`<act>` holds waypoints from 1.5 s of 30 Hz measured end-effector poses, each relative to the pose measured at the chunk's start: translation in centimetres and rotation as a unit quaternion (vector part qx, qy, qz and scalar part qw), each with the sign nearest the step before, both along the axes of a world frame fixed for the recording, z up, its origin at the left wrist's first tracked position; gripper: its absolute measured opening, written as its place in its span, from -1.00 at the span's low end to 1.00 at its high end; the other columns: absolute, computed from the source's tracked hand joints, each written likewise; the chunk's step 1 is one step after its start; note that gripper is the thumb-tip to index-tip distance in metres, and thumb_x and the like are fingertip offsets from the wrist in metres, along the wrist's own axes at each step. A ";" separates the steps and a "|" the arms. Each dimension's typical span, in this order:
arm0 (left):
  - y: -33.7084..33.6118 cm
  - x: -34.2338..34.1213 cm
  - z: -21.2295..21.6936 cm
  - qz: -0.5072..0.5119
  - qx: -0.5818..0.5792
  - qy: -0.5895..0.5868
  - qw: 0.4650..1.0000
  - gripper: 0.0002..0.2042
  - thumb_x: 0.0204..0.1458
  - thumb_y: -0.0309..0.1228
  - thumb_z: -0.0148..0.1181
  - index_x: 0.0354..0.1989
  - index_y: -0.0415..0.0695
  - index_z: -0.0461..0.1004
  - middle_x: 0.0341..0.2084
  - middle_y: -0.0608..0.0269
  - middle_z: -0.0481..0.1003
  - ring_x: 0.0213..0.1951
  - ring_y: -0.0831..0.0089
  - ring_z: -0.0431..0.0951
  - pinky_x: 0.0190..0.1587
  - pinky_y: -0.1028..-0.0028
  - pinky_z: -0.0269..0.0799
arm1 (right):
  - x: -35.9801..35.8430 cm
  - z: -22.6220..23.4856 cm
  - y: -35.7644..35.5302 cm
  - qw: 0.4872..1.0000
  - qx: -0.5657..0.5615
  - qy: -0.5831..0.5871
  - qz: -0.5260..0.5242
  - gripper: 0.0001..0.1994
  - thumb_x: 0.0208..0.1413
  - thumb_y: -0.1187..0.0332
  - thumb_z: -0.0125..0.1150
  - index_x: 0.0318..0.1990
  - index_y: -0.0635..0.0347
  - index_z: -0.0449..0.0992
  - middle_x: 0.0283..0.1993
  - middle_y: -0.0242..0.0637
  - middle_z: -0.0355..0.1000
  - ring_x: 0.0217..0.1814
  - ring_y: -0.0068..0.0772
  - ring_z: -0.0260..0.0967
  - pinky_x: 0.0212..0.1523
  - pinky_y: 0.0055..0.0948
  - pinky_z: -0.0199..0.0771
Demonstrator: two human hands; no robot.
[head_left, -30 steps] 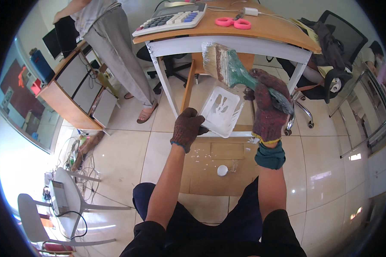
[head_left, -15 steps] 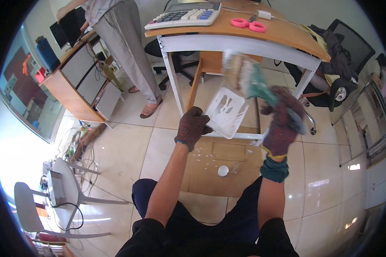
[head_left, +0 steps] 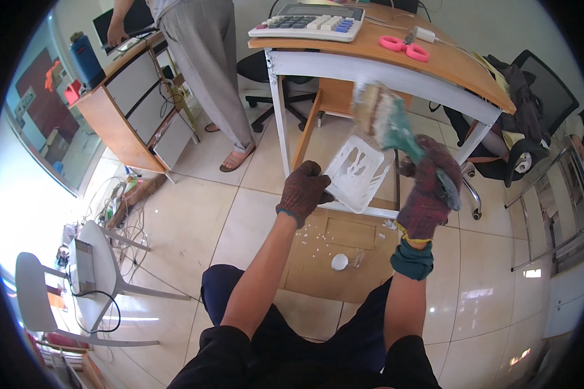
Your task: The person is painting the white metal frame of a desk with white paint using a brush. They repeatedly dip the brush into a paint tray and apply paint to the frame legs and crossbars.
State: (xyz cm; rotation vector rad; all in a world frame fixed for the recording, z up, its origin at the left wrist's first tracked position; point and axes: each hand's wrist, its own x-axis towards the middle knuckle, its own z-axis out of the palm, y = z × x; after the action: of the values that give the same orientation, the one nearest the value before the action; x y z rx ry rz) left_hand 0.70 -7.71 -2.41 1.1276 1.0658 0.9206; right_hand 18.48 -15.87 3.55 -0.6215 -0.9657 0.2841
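Observation:
My left hand (head_left: 304,193), in a dark maroon knit glove, is closed on the near left edge of a white plastic tray (head_left: 353,185) smeared with white. The tray is tilted in front of the desk. My right hand (head_left: 428,188), gloved the same way, grips a wide paintbrush (head_left: 390,126) with a green handle and white-caked bristles. The bristles point up and away, above the tray and just in front of the desk's white front rail (head_left: 376,68); I cannot tell whether they touch anything.
On the wooden desktop (head_left: 448,78) lie a large calculator (head_left: 308,24) and pink-handled scissors (head_left: 405,48). Brown cardboard (head_left: 305,279) with white flecks and a small white lid-like disc (head_left: 339,262) covers floor below. Another person (head_left: 201,71) stands left; a grey chair (head_left: 104,279) and cables (head_left: 130,227) are nearby.
The view has shifted slightly, so the desk sits lower and further right. The brush is less blurred now, its motion slower. Both hands keep their hold on the tray and the paintbrush.

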 end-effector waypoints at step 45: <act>-0.7 0.4 1.8 -0.038 0.061 0.069 0.995 -0.76 -0.04 -0.50 0.13 -0.20 -0.31 0.34 -0.39 0.14 0.43 -0.44 0.42 0.52 -0.42 0.49 0.58 | 6.6 -0.2 -4.1 0.965 0.009 0.016 -0.262 -0.75 0.11 0.32 0.17 -0.13 0.28 0.45 -0.12 -0.14 0.48 -0.32 -0.42 0.47 -0.43 -0.52 0.52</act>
State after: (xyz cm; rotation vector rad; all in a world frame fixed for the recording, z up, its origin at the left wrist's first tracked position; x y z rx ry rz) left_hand 1.13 -8.43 -0.63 1.3401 1.0829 0.8659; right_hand 25.11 -20.02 3.35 -0.8286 -0.7388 -0.1851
